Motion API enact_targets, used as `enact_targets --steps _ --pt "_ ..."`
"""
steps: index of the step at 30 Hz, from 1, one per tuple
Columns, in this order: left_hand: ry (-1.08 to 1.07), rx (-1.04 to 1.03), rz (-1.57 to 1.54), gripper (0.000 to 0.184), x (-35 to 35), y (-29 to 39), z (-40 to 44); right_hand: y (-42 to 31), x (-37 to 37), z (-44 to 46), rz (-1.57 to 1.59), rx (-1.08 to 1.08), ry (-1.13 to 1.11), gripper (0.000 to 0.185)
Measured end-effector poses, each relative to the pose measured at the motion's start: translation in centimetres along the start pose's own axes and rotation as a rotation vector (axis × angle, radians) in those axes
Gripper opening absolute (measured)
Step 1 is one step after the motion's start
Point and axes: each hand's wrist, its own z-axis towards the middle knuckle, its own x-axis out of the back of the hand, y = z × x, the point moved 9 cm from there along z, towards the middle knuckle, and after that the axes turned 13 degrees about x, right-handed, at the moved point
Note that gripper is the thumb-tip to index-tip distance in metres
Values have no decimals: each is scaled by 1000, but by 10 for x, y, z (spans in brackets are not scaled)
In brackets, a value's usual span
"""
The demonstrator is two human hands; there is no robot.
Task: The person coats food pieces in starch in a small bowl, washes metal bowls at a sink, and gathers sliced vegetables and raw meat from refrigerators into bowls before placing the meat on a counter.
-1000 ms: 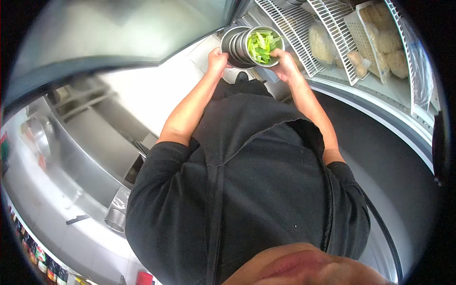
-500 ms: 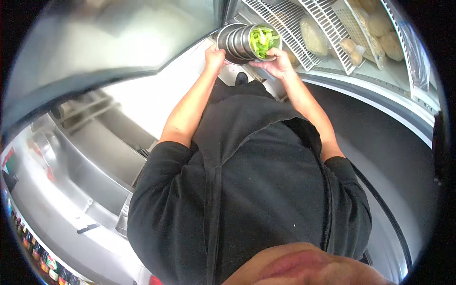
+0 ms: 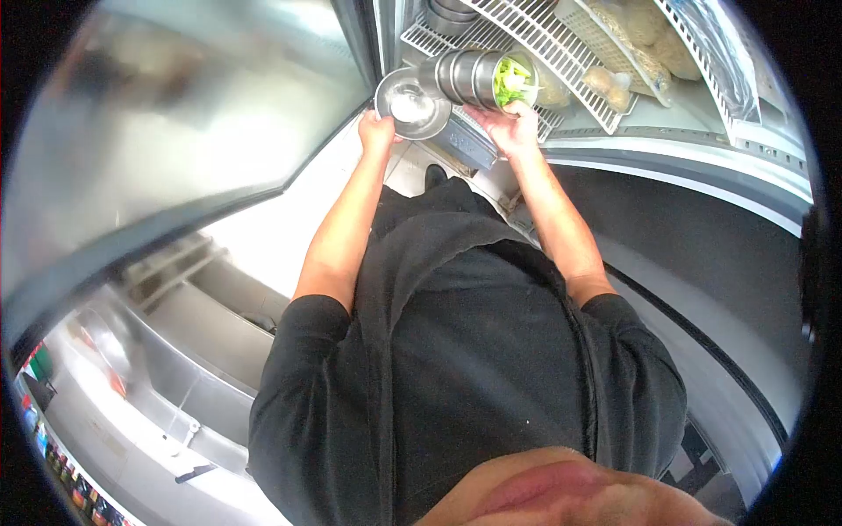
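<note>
My left hand (image 3: 377, 133) grips the near rim of a shiny metal bowl (image 3: 432, 112), thumb on the edge; no food shows in it. To its right, my right hand (image 3: 510, 131) holds a tilted stack of round metal containers (image 3: 462, 77). Chopped green vegetable pieces (image 3: 513, 81) fill the container at the near right end, its mouth facing me. My right thumb lies at that rim, with the fingers underneath. The stack's far left end overlaps the bowl's edge in view; whether they touch I cannot tell.
An open glass door (image 3: 219, 114) stands at left. White wire shelves (image 3: 544, 44) inside the fridge hold bagged food (image 3: 605, 86) and more metal containers (image 3: 450, 17). Below is a grey box (image 3: 469, 143). A steel sink (image 3: 206, 329) and several bottles (image 3: 74, 482) are at lower left.
The container stack has come out of the bowl and moved right with my right hand. My left hand has shifted the bowl slightly left and down, so its inside now shows.
</note>
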Motion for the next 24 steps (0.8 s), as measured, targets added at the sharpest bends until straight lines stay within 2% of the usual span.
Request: enact_targets --steps 4,6,9,10,11,12,14,15,17,18,20,23,24 --pt "-41 35 -29 34 -3 -18 11 -22 10 29 -12 91 174 65" --pt "-21 78 -34 36 -5 -25 11 -34 -1 45 -192 186 283 44" --pt "-72 77 -13 39 -11 -25 0 -36 19 100 -242 260 398 45" --pt "-82 55 -6 40 -15 -17 -4 -42 20 108 -300 359 474 43" --pt "-78 14 -62 23 -16 -10 -11 -47 21 115 -283 422 530 42" --pt "-92 22 -67 23 -17 -9 -11 -52 30 126 -266 485 584 41" --pt "-118 43 -77 24 -15 -16 -8 -59 50 157 -280 529 539 43" --pt "-134 35 -93 22 -13 -12 -17 -59 49 163 -226 556 446 42" --pt "-114 40 -79 23 -4 -10 -26 -63 16 127 -562 497 374 47" --pt "-102 39 -72 24 1 -11 -28 -65 -10 88 -762 495 439 52" --pt "-81 45 -78 27 22 -19 -30 -41 -37 53 -903 407 154 60" --pt "-42 123 -115 30 70 -55 -17 -71 -131 8 -1106 971 -115 59" --pt "1 149 -126 30 93 -71 -17 -87 -153 10 -1203 994 -98 64"
